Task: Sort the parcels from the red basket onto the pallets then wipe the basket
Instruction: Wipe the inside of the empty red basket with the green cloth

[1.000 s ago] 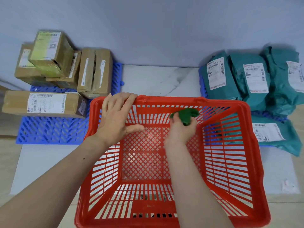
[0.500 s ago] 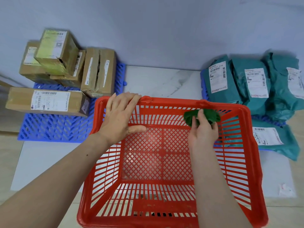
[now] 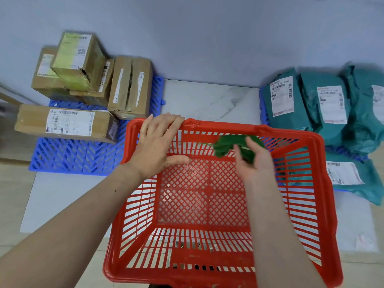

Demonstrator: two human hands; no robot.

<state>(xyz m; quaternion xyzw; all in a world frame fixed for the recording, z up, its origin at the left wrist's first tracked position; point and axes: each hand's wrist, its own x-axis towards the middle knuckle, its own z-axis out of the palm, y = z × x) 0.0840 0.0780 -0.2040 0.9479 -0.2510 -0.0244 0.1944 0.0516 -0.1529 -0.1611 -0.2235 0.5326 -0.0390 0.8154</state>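
The red basket [image 3: 324, 204] stands in front of me with no parcel inside. My left hand [image 3: 158, 144] lies over its far left rim, fingers on the rim and thumb against the inner wall. My right hand [image 3: 254, 161] holds a crumpled green cloth [image 3: 226, 145] against the inside of the far wall. Several brown cardboard boxes [image 3: 128, 86] are stacked on the blue pallet [image 3: 76, 156] at the left. Several teal mailer bags [image 3: 324, 107] lie on a second blue pallet [image 3: 263, 113] at the right, which is mostly covered.
A white marble-patterned floor slab [image 3: 207, 98] runs between the two pallets, up to a grey wall [image 3: 197, 34] behind. A small crumpled white scrap [image 3: 362, 239] lies on the floor at the right of the basket.
My right hand first swept the green cloth right along the inside of the basket's far wall and now has it a little back left, turned and bunched. My left hand stays on the rim.
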